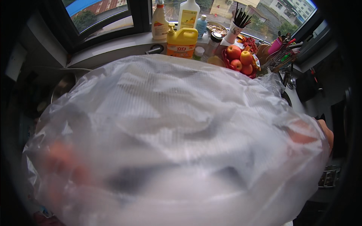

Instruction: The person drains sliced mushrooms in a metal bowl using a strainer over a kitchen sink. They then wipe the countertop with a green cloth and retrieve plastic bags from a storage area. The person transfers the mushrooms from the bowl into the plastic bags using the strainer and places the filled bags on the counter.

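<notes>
A large translucent plastic sheet or bag (181,121), crinkled and finely ribbed, spreads close before me and covers most of the view. Its right edge crosses my right hand (326,134), which grips it there; part of that hand shows bare and part through the film. At the left, my left hand (63,161) is only a blurred reddish shape behind the plastic, so its fingers cannot be made out. Dark and pale blurs lower down behind the film are not clear enough to name.
Along the windowsill stand a yellow detergent jug (182,42), a white spray bottle (159,22), a large white bottle (188,17), a blue bottle (201,26) and a glass jar (213,43). Apples (240,58), a chopstick holder (233,32) and kitchen utensils (282,53) are toward the right.
</notes>
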`<state>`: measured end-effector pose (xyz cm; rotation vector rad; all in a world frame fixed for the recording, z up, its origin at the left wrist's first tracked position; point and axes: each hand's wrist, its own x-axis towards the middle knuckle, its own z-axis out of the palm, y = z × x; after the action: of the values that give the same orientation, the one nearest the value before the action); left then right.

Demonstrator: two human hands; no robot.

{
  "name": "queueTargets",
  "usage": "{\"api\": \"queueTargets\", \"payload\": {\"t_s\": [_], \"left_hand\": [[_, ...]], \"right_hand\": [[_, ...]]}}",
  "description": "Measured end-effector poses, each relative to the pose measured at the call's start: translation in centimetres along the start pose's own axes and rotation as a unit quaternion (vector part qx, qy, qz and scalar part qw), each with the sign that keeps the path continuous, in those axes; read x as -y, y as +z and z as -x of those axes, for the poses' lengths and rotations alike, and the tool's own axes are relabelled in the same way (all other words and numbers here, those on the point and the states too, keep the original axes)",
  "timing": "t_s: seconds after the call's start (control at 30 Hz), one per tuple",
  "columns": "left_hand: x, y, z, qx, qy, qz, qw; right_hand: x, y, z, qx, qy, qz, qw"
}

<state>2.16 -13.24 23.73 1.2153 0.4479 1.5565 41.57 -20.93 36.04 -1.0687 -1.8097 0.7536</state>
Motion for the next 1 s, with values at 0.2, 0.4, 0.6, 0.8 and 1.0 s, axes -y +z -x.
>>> {"api": "queueTargets", "payload": {"t_s": [0.2, 0.4, 0.6, 0.8, 1.0], "left_hand": [[-0.7, 0.0, -0.1, -0.033, -0.003, -0.023, 0.999], [0.5, 0.2, -2.2, -0.054, -0.102, -0.114, 0.987], [2.4, 1.1, -5.1, 0.109, -0.191, -0.177, 0.959], [13.2, -1.2, 0.1, 0.197, -0.3, -0.472, 0.805], [14.5, -2.4, 1.9, 0.128, -0.333, -0.413, 0.838]], "right_hand": [[0.5, 0.1, 0.0, -0.019, 0.015, -0.03, 0.999], [-1.2, 4.2, -0.8, -0.167, 0.13, -0.057, 0.976], [-5.4, 4.4, -1.3, -0.126, 0.117, 0.041, 0.984], [-19.6, 10.0, 3.3, -0.008, 0.12, 0.325, 0.938], [-22.8, 10.9, 5.4, -0.055, 0.218, 0.246, 0.943]]}}
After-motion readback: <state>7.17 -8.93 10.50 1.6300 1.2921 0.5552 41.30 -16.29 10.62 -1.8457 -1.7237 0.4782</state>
